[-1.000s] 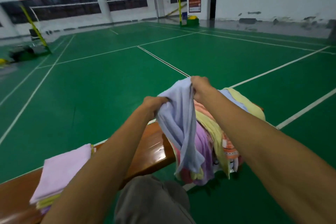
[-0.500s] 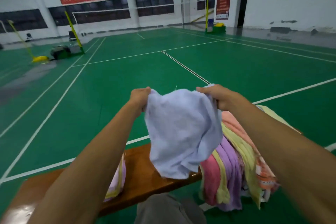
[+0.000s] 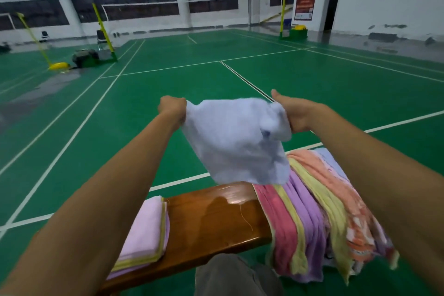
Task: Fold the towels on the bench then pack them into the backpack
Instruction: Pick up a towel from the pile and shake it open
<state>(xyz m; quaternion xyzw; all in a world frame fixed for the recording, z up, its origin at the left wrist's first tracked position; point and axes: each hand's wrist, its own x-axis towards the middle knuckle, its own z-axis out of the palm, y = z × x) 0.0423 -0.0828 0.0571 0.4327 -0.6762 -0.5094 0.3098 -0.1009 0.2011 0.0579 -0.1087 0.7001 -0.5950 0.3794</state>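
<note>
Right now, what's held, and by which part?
A pale blue towel, held up by its top corners: left hand grips one, right hand the other.

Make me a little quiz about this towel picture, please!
1. True or false: both hands grip the pale blue towel.
2. Which side of the wooden bench holds the folded towel stack: the person's left or right?
3. What colour is the top folded towel?

Key: 1. True: left hand and right hand hold its top corners. 2. Left; the unfolded pile drapes on the right. 3. Pink.
</note>
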